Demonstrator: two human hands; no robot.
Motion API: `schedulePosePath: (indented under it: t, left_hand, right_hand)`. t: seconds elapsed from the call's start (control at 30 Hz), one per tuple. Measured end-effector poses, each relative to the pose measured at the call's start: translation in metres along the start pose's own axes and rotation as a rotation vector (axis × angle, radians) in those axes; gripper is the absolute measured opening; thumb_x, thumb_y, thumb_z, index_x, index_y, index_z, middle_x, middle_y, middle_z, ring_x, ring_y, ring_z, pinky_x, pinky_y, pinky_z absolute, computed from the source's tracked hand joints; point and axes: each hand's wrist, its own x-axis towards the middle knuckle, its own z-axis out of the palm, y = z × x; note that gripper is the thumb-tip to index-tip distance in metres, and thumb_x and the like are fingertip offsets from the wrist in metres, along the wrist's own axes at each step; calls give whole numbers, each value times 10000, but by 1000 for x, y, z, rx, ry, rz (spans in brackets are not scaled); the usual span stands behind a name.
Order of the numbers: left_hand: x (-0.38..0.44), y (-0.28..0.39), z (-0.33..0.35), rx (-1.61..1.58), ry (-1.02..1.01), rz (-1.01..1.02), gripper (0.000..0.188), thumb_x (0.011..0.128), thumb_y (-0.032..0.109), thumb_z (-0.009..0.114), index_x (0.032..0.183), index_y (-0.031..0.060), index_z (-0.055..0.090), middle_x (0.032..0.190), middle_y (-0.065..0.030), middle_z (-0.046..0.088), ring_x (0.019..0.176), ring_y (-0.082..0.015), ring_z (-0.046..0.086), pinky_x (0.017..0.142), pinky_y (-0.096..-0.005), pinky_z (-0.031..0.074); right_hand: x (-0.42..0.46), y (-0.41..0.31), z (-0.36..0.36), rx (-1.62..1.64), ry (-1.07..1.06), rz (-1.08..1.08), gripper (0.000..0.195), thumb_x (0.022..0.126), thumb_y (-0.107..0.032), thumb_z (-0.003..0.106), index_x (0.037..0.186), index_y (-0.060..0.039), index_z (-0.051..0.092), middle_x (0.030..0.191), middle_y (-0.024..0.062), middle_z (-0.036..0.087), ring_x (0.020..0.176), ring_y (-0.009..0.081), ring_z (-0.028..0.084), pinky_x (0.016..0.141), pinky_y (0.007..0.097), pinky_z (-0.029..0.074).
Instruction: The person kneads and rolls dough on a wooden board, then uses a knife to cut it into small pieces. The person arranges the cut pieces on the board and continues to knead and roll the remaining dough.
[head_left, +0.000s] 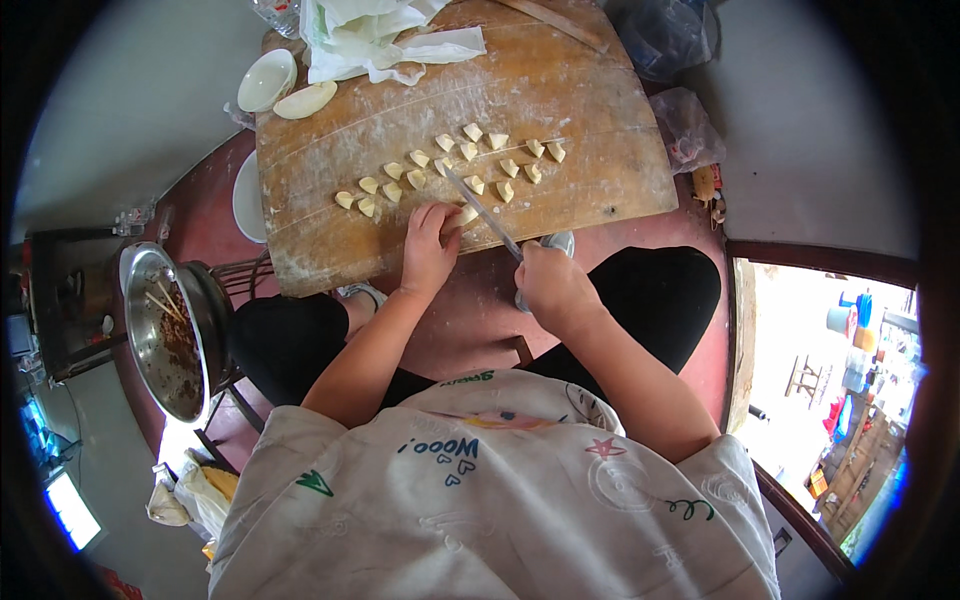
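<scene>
My right hand (553, 283) grips the handle of a knife (487, 217), whose blade points up and to the left over the floured wooden board (600, 187). Under the fingers of my left hand (430, 251) lies a short piece of pale dough (466, 216), close to the board's near edge. The blade is right beside the free end of this dough; whether it touches, I cannot tell. Beyond both hands, several small cut dough pieces (416, 178) are spread in loose rows across the board.
At the board's far left are a white bowl (267, 81), a larger dough piece (306, 100) and crumpled plastic bags (375, 45). A wooden stick (555, 24) lies at the far edge. To my left stands a metal basin (169, 352) with dark filling and chopsticks (166, 302).
</scene>
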Motion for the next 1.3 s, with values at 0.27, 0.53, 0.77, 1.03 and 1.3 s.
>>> schedulePosePath:
  t: [0.27,0.53,0.77,1.03,1.3]
  left_hand:
    - [4,1,1,68,-52,27,299,732,-49,719,1012,21,639,1068,-155,618,1026,-402,578,925,-473,491]
    - [-4,-4,4,137,-2,3,356,746,4,737,1089,16,641,1132,-176,596,1069,-412,567,940,-469,493]
    - [-9,-13,-11,35,36,-84,310,811,8,715,1106,27,621,1035,-168,613,981,-393,593,891,-465,495]
    - [-6,-14,-10,18,77,-8,238,788,-28,704,997,13,599,978,-170,609,943,-411,589,836,-475,492]
    - [-7,-16,-11,33,84,-22,256,775,-22,713,1008,6,610,1005,-175,611,978,-415,591,877,-483,491]
  right_hand:
    - [-4,-1,21,-109,-12,-29,144,937,-48,518,1013,26,616,973,282,720,952,427,722,830,490,590]
    - [22,15,47,-87,-3,14,160,942,-61,508,996,36,623,991,302,710,967,435,716,852,512,574]
    - [0,-15,18,-49,-25,5,182,963,-100,495,1012,42,597,972,306,705,946,457,707,847,518,571]
    - [-2,-20,31,-146,-6,-105,161,949,-86,510,984,48,592,930,303,710,906,451,720,804,514,587]
    - [20,-14,50,-101,-52,-12,198,954,-108,492,1025,43,599,995,325,696,965,484,689,865,551,547]
